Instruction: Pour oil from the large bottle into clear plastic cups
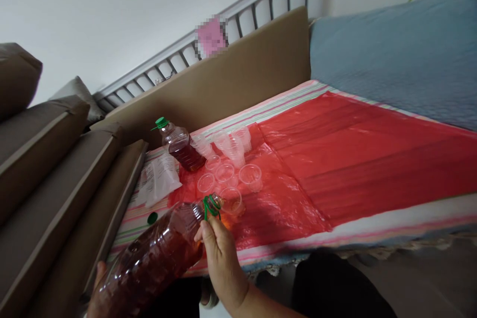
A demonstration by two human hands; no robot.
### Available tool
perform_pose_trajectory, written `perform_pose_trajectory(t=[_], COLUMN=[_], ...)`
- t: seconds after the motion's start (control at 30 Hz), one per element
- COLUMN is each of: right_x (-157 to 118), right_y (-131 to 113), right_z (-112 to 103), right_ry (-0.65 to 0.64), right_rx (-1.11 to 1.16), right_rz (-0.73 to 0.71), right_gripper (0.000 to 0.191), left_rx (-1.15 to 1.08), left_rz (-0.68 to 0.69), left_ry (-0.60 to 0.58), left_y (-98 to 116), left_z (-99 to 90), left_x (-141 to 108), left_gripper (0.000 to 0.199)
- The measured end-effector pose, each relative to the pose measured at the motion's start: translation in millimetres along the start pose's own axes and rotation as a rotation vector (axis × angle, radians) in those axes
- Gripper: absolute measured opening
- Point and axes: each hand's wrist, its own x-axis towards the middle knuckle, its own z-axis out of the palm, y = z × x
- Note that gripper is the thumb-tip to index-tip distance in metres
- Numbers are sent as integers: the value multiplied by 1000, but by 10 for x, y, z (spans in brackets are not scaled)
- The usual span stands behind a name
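Note:
A large clear plastic bottle (152,253) of dark red-brown liquid lies tilted in my hands, its uncapped mouth over a clear plastic cup (231,201). My right hand (219,253) grips the neck by the green ring. Around the lower end is my left hand (97,288), mostly hidden behind the bottle. Some amber liquid shows at the cup under the mouth. Close by stand several other clear cups (250,175). A second bottle (184,149) with a green cap leans upright behind them, partly filled. On the striped cloth lies a loose green cap (152,218).
Red plastic sheeting (357,154) covers much of the striped cloth (410,218). Stacks of clear cups (227,144) lie near a crumpled clear bag (160,179). Brown cushions (67,198) rise at left, a brown board (231,79) behind, and a blue padded cover (395,54) at right.

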Motion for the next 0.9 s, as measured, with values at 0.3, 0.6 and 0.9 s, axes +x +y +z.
perform_pose_trajectory(t=[0.3, 0.6, 0.9], right_x=[1, 0, 0], right_y=[3, 15, -25], right_z=[8, 14, 6], right_ry=[13, 23, 43], right_rx=[8, 1, 13], right_rz=[-21, -25, -54], right_gripper=[40, 41, 43], left_rx=[-9, -77, -89], left_rz=[46, -4, -27], left_ry=[-31, -23, -50], left_y=[-12, 18, -3], left_z=[-113, -37, -69], left_x=[65, 25, 39], left_gripper=[31, 19, 19])
